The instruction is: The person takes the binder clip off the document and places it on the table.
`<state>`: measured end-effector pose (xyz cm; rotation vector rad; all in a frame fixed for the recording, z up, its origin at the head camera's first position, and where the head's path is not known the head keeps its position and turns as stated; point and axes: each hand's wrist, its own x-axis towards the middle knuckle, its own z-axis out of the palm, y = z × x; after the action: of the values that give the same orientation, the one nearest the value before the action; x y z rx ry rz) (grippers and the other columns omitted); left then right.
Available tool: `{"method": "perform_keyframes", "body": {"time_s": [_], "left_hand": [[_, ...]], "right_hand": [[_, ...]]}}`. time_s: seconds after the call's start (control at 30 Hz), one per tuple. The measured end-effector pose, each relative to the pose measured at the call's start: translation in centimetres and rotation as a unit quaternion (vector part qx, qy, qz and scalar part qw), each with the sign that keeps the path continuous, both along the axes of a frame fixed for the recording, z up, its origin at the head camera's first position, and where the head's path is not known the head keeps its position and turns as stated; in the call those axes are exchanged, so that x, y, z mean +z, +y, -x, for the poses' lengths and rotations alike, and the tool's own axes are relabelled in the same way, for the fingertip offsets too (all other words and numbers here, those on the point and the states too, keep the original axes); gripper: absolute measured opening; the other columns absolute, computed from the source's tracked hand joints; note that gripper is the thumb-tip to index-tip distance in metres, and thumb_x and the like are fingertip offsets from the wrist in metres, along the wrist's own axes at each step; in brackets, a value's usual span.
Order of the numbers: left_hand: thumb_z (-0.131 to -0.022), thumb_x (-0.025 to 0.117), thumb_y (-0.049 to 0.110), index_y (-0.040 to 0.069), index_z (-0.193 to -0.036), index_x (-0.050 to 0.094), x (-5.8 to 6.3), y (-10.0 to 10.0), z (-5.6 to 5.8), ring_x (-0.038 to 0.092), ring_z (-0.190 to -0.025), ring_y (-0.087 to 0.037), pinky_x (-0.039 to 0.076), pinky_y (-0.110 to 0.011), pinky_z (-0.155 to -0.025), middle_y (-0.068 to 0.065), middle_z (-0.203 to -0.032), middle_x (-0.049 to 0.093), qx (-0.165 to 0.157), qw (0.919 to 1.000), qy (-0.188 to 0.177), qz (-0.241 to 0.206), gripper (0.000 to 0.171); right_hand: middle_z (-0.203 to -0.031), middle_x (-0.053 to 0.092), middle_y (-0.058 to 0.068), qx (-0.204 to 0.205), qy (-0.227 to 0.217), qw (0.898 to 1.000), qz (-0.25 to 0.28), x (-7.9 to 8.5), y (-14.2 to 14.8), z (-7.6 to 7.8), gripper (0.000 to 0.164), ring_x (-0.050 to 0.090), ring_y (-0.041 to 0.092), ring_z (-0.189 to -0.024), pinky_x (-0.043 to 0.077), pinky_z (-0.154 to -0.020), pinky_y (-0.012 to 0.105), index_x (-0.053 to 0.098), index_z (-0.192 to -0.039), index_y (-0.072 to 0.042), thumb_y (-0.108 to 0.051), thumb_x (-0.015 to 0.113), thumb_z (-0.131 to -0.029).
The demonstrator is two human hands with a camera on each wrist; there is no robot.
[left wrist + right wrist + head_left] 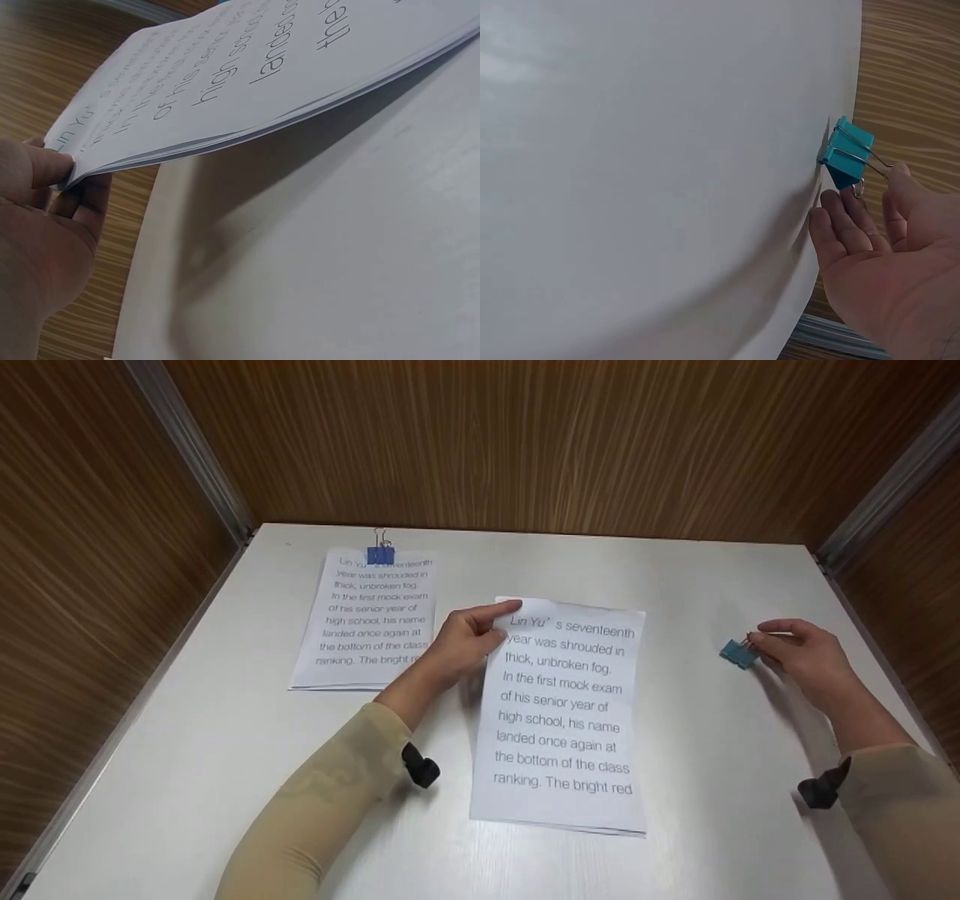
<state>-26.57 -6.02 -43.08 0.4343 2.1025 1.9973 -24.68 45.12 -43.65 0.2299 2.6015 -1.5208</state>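
My left hand (465,641) pinches the upper left corner of a stack of printed paper sheets (562,712), thumb on top and fingers beneath. In the left wrist view the gripped end of the sheets (202,97) is lifted off the table, and several layers show along the edge. Over on the right, my right hand (806,660) holds a teal binder clip (739,654) by its wire handles. The right wrist view shows the clip (850,152) with its handles running back to the thumb. It is apart from the paper.
A second stack of printed sheets (367,622) lies at the left with a blue binder clip (380,556) on its top edge. All stand on a white table (225,780). Wood-patterned panels (525,442) rise behind and at both sides.
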Motion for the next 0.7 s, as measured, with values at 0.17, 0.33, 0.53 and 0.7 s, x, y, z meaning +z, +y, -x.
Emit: {"method": "perform_keyframes", "body": {"time_s": [0.17, 0.33, 0.53, 0.7], "left_hand": [[-0.104, 0.058, -0.005, 0.019, -0.146, 0.067, -0.25, 0.06, 0.12, 0.075, -0.094, -0.021, 0.058, -0.024, -0.070, -0.009, -0.128, 0.074, 0.000, 1.0000, 0.000, -0.005, 0.049], [-0.104, 0.057, -0.005, 0.019, -0.146, 0.067, -0.41, 0.21, 0.31, 0.076, -0.096, -0.023, 0.059, -0.026, -0.072, -0.009, -0.127, 0.074, -0.005, 0.9999, -0.007, -0.015, 0.050], [-0.104, 0.058, -0.004, 0.020, -0.146, 0.067, -0.69, 0.46, 0.49, 0.075, -0.099, -0.022, 0.057, -0.025, -0.073, -0.007, -0.128, 0.074, 0.001, 1.0000, -0.008, 0.001, 0.050], [-0.104, 0.058, -0.004, 0.020, -0.146, 0.067, -0.86, 0.65, 0.63, 0.074, -0.103, -0.022, 0.057, -0.025, -0.074, -0.005, -0.135, 0.071, 0.008, 0.9999, -0.010, 0.007, 0.050]], "right_hand": [[-0.123, 0.065, -0.008, -0.005, 0.003, 1.000, 0.002, -0.16, -0.08, 0.19, 0.062, 0.064, -0.008, -0.108, 0.050, -0.100, 0.020, 0.046, -0.150, 0.000, -0.042, 0.063, -0.107], [-0.141, 0.058, 0.011, -0.004, 0.000, 0.998, -0.066, -0.05, -0.32, 0.35, 0.070, 0.060, 0.003, -0.118, 0.049, -0.107, 0.026, 0.046, -0.153, -0.001, -0.054, 0.054, -0.107], [-0.150, 0.049, 0.024, -0.003, -0.007, 0.995, -0.095, 0.07, -0.74, 0.43, 0.078, 0.045, 0.037, -0.136, 0.037, -0.118, 0.062, 0.043, -0.156, 0.000, -0.061, 0.049, -0.107], [-0.158, 0.043, 0.028, 0.003, -0.013, 0.996, -0.089, 0.17, -0.59, 0.47, 0.084, 0.039, 0.046, -0.145, 0.032, -0.118, 0.067, 0.038, -0.161, -0.001, -0.063, 0.048, -0.106]]}}
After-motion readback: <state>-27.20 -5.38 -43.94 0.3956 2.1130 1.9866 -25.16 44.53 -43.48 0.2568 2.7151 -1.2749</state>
